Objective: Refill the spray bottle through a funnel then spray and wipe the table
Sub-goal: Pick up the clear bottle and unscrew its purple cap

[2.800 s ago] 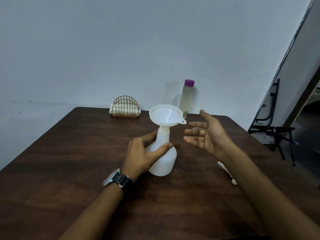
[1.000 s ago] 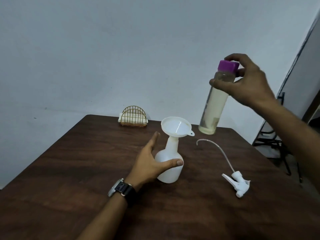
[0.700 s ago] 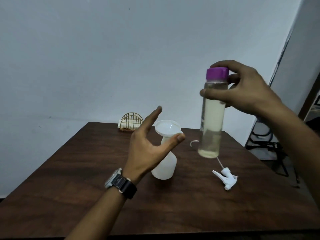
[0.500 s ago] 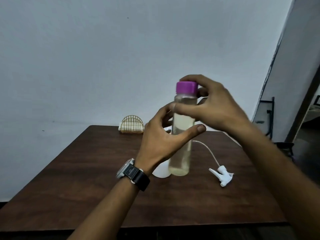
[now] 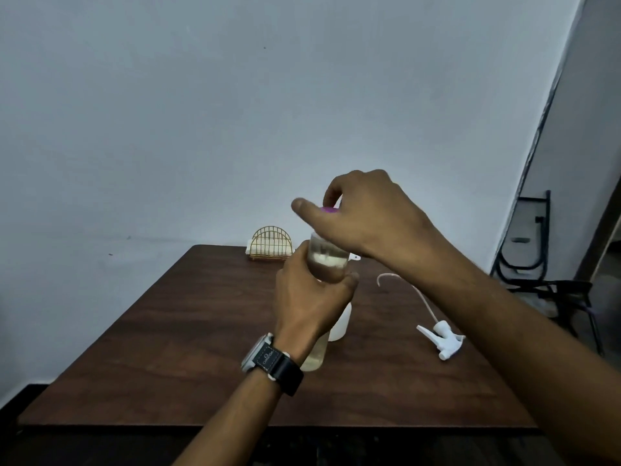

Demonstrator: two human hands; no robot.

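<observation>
Bottle of pale liquid (image 5: 327,260) sits clamped in my left hand (image 5: 309,297), my right hand (image 5: 366,216) curled over its purple cap (image 5: 328,210); white spray bottle (image 5: 342,322) stands just behind, sprayer head (image 5: 443,339) at three o'clock.

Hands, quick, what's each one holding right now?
Left hand: grips the clear bottle around its body.
Right hand: pinches the purple cap.

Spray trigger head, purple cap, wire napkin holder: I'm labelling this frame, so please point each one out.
spray trigger head (image 5: 443,339), head view, on its white body, next to the nozzle.
purple cap (image 5: 328,210), head view, on the small sliver left uncovered.
wire napkin holder (image 5: 271,244), head view, on its gold front arch.
</observation>
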